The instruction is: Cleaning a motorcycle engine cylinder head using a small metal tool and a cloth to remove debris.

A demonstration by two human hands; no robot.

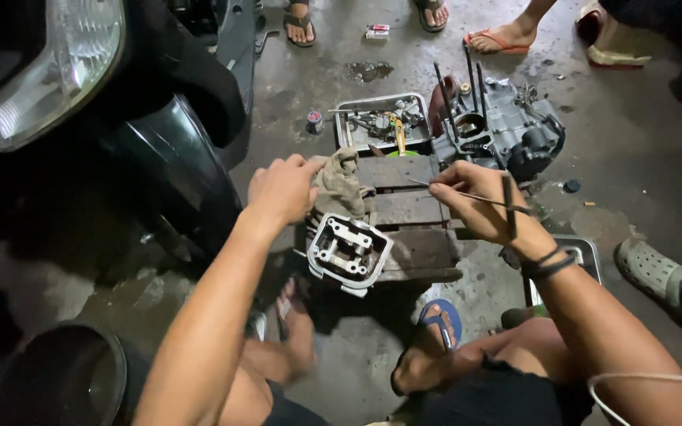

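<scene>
At centre frame, on a wooden block, the left hand presses a rag onto the bare cylinder head, the right hand pinching a thin rod; the stripped engine waits above, unassembled.

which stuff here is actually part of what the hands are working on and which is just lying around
In hand:
- left hand on rag
- cylinder head on wooden block
- right hand holding thin rod

Lying about:
- engine case
- metal tray of small parts
- small box
- scooter
</scene>
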